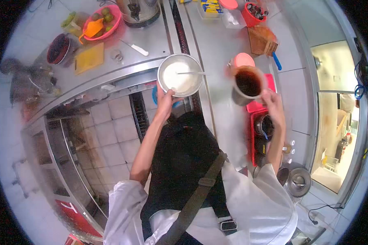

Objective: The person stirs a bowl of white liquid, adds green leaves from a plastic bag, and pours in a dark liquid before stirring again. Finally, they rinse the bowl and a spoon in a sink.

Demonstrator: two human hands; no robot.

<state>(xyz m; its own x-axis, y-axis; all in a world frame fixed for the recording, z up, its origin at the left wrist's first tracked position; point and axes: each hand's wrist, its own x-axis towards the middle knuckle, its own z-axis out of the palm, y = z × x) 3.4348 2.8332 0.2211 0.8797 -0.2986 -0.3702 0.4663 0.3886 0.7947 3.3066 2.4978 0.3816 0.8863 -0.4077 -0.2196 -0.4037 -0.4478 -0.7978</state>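
Observation:
My left hand (166, 102) is closed on the near rim of a round metal bowl (161, 81), thumb over the edge. White stuff (176, 83) fills the bowl's bottom, and a spoon (192, 73) leans in it with its handle past the right rim. On the right, my right hand (272, 104) grips the handle of a jug (240, 97) with dark brown liquid (248, 83) inside. The jug is raised over the steel counter, slightly blurred, its top turned toward me. Behind it stands a container with a pink lid (244, 60).
A red tray (252, 139) with a small dark pot lies right of my body. At the back left are a white-handled knife (140, 50), a yellow cutting board (90, 58) and a pink basket (117, 20) of green fruit. A blue-handled tool (277, 61) lies far right.

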